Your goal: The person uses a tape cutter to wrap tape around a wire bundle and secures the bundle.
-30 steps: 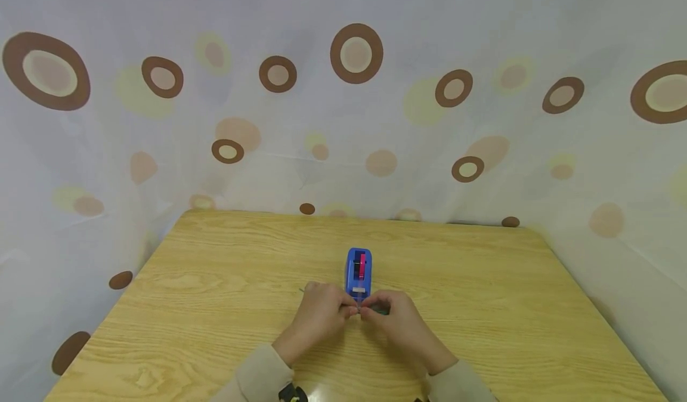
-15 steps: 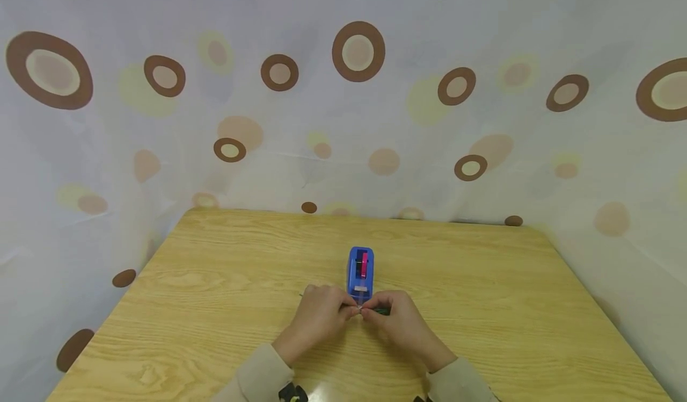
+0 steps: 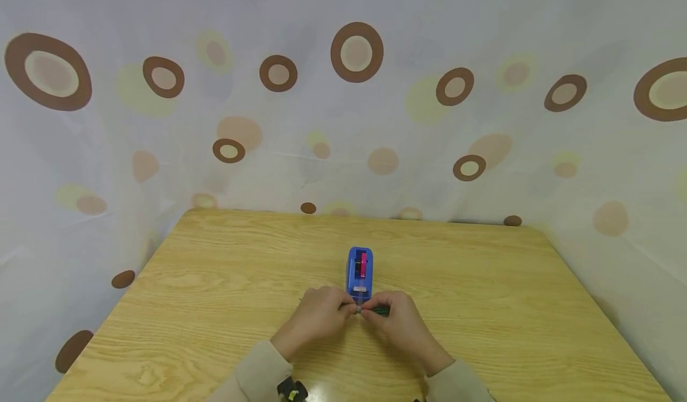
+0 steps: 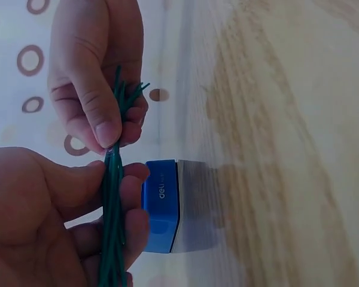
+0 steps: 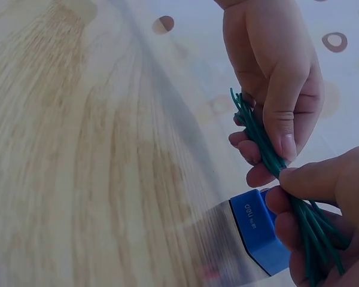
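Head view: the left hand [image 3: 319, 312] and the right hand [image 3: 399, 321] meet fingertip to fingertip just beyond the near part of the scene, both pinching a bundle of green strands [image 4: 112, 206] between thumb and fingers, one on each side of its middle; the bundle runs left to right, just beside the near end of a blue tape dispenser [image 4: 160, 209]. It looks light and springy, likely smooth enough that single strands could slide or splay, hard to break but easy to let fan out, so the best hold would be a close pinch at the middle, where the thumbs sit now, with the loose ends lying along the palms. The wrists angle inward, thumbs nearest each other, and the forearms come in from the near left and near right in pale sleeves [image 3: 264, 369]. A strip of clear tape [image 3: 361, 298] appears to reach from the dispenser toward the fingertips, though whether it sticks to the strands cannot be told; farther off sits the pinkish-red roll [image 3: 363, 265]. Under all this is the wood-grained surface [image 3: 241, 259], and at its far side a curtain [image 3: 343, 121] with brown rings
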Action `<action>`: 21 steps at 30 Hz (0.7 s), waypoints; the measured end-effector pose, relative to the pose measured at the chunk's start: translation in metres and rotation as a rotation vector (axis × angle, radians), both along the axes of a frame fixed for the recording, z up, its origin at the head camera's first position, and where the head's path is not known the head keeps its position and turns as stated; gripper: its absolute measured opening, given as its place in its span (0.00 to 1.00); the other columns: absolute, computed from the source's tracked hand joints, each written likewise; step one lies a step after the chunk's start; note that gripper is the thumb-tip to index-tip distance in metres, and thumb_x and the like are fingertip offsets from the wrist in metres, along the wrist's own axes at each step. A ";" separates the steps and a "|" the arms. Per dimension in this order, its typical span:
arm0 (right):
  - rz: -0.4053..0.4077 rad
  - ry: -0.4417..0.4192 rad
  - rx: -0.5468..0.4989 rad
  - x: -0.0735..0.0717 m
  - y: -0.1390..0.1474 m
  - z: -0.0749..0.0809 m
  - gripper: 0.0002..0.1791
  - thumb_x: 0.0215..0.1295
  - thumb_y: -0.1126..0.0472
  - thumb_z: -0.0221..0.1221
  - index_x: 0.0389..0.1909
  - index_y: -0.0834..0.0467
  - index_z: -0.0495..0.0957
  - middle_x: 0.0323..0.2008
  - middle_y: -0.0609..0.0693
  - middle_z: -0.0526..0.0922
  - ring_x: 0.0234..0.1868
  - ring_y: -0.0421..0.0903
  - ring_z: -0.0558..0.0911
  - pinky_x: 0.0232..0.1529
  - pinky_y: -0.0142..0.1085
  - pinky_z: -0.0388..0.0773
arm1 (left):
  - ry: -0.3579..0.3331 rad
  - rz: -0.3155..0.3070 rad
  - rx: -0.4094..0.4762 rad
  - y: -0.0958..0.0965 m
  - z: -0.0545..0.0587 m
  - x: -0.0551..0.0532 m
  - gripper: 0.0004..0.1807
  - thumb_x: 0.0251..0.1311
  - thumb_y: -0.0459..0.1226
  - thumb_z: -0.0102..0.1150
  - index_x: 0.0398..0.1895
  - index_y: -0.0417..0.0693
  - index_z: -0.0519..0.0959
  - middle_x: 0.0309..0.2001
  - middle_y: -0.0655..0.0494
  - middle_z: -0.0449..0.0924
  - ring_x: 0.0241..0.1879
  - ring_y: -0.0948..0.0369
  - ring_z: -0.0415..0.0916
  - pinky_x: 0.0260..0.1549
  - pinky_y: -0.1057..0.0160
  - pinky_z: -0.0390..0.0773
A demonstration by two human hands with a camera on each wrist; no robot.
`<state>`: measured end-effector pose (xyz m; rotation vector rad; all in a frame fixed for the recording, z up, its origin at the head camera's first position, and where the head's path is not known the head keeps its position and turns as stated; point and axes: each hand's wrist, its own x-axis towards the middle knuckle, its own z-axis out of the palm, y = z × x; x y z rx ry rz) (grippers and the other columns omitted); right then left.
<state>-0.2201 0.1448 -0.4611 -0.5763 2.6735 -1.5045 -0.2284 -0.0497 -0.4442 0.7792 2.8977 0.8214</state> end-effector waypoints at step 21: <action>-0.054 0.191 0.100 0.005 -0.003 -0.005 0.06 0.56 0.70 0.70 0.29 0.55 0.87 0.31 0.41 0.87 0.37 0.39 0.84 0.41 0.33 0.80 | -0.146 -0.030 0.107 -0.003 -0.004 -0.013 0.09 0.65 0.43 0.64 0.31 0.53 0.89 0.26 0.70 0.77 0.24 0.69 0.70 0.24 0.67 0.71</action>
